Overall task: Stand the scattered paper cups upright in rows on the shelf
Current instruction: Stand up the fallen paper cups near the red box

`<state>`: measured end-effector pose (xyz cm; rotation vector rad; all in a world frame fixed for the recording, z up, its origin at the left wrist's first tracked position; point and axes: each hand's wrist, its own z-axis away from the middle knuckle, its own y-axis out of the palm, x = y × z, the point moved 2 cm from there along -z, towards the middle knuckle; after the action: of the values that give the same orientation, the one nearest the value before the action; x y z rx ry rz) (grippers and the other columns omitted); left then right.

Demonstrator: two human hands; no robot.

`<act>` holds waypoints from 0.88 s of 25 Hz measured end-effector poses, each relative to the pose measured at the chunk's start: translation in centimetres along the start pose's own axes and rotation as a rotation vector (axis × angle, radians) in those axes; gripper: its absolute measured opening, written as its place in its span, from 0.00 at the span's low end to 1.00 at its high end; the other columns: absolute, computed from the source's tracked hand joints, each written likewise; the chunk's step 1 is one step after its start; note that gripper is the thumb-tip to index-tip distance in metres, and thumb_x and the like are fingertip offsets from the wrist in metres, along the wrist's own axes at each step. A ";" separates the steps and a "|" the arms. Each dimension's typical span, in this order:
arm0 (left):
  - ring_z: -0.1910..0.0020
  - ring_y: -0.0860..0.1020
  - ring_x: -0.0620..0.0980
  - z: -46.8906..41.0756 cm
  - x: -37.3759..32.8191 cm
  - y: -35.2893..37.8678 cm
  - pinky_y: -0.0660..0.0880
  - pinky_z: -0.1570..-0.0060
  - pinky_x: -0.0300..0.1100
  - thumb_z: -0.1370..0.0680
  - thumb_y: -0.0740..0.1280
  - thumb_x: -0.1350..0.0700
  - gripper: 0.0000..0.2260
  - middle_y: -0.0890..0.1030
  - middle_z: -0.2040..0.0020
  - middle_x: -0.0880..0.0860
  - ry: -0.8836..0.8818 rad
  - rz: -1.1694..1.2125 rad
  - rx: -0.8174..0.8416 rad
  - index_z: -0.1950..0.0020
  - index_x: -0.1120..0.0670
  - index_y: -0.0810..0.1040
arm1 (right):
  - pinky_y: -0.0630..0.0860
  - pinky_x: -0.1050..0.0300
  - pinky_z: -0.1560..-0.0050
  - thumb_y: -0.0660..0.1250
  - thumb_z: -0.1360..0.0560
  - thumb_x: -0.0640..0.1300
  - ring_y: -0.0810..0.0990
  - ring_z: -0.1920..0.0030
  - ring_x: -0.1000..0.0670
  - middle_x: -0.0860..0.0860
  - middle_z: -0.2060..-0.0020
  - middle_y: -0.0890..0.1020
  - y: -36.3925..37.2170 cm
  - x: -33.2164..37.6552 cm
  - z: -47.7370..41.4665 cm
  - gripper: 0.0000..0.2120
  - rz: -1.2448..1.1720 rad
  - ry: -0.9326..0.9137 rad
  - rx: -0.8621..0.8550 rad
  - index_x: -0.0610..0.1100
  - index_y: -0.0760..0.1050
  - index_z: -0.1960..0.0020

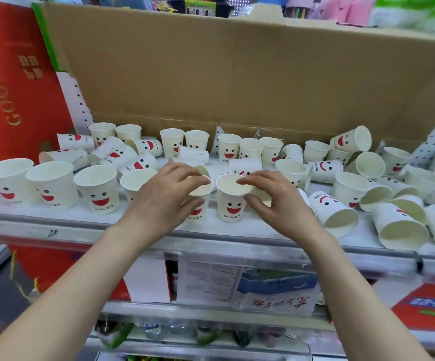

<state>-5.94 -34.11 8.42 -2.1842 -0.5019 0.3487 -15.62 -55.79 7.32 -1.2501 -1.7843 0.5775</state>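
two white paper cups stand upright, mouths up, side by side near the shelf [81, 231] front. the left hand [161, 199] curls round the left cup [198, 213]; the right hand [278, 204] pinches the right cup [230, 204] at its rim. each shows black eyes, a red smile and "hello." tipped cups [336, 212] lie rightward, mouths forward.

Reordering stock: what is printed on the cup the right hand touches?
The cup shows a smiley face: black eyes, red mouth, on white. Head view.
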 end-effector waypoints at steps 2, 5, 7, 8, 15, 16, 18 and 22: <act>0.39 0.74 0.53 -0.3 -1.7 0.3 0.75 0.45 0.46 0.26 0.72 0.56 0.16 0.79 0.41 0.52 0.066 0.004 -0.097 0.39 0.54 0.79 | 0.69 0.59 0.38 0.64 0.24 0.36 0.73 0.39 0.53 0.55 0.42 0.79 -1.5 -1.0 1.5 0.18 0.012 0.052 -0.121 0.51 0.78 0.38; 0.41 0.75 0.55 -1.4 -5.7 1.7 0.75 0.46 0.47 0.26 0.71 0.60 0.15 0.79 0.41 0.55 0.182 0.044 -0.141 0.39 0.56 0.79 | 0.72 0.54 0.40 0.60 0.29 0.28 0.75 0.41 0.49 0.51 0.44 0.80 -4.8 -3.7 4.5 0.24 0.138 0.163 -0.280 0.48 0.79 0.40; 0.42 0.77 0.56 -2.6 -8.3 3.6 0.77 0.49 0.48 0.28 0.73 0.61 0.17 0.79 0.42 0.55 0.214 0.071 -0.102 0.40 0.56 0.79 | 0.72 0.52 0.42 0.60 0.30 0.28 0.74 0.41 0.47 0.50 0.43 0.79 -7.0 -5.8 6.2 0.25 0.229 0.243 -0.270 0.48 0.78 0.40; 0.42 0.77 0.56 -3.3 -9.4 4.7 0.77 0.50 0.48 0.29 0.74 0.61 0.18 0.79 0.42 0.55 0.220 0.075 -0.071 0.39 0.55 0.79 | 0.72 0.53 0.42 0.60 0.30 0.28 0.73 0.41 0.46 0.50 0.42 0.79 -7.8 -6.8 6.7 0.25 0.264 0.268 -0.219 0.48 0.77 0.39; 0.47 0.80 0.55 -8.3 -15.3 10.4 0.77 0.57 0.46 0.26 0.71 0.60 0.17 0.81 0.42 0.52 0.127 -0.059 0.108 0.39 0.50 0.79 | 0.76 0.50 0.52 0.66 0.23 0.39 0.79 0.49 0.46 0.51 0.46 0.82 -10.2 -11.8 8.0 0.13 0.260 0.133 0.001 0.51 0.81 0.42; 0.50 0.81 0.55 -8.5 -15.2 10.4 0.76 0.61 0.45 0.27 0.72 0.62 0.17 0.82 0.45 0.51 0.092 -0.074 0.084 0.40 0.50 0.80 | 0.77 0.49 0.54 0.66 0.23 0.39 0.80 0.50 0.45 0.50 0.48 0.82 -10.3 -12.0 7.7 0.12 0.265 0.094 -0.018 0.50 0.81 0.43; 0.55 0.81 0.57 -8.9 -15.3 9.9 0.75 0.65 0.46 0.28 0.71 0.64 0.17 0.83 0.50 0.52 0.005 -0.071 0.020 0.41 0.50 0.81 | 0.76 0.48 0.56 0.66 0.23 0.38 0.80 0.53 0.43 0.48 0.52 0.83 -10.9 -12.6 6.9 0.12 0.268 0.057 -0.064 0.48 0.80 0.42; 0.54 0.79 0.58 -9.4 -15.4 7.7 0.74 0.59 0.48 0.26 0.67 0.64 0.18 0.84 0.52 0.55 -0.231 -0.043 -0.052 0.39 0.50 0.78 | 0.73 0.54 0.59 0.65 0.24 0.40 0.79 0.58 0.47 0.51 0.59 0.83 -12.2 -13.6 4.8 0.10 0.207 0.125 -0.052 0.50 0.78 0.44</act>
<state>-13.88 -52.05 9.08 -2.1914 -0.6914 0.5740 -24.24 -72.56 8.86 -1.4858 -1.5867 0.5579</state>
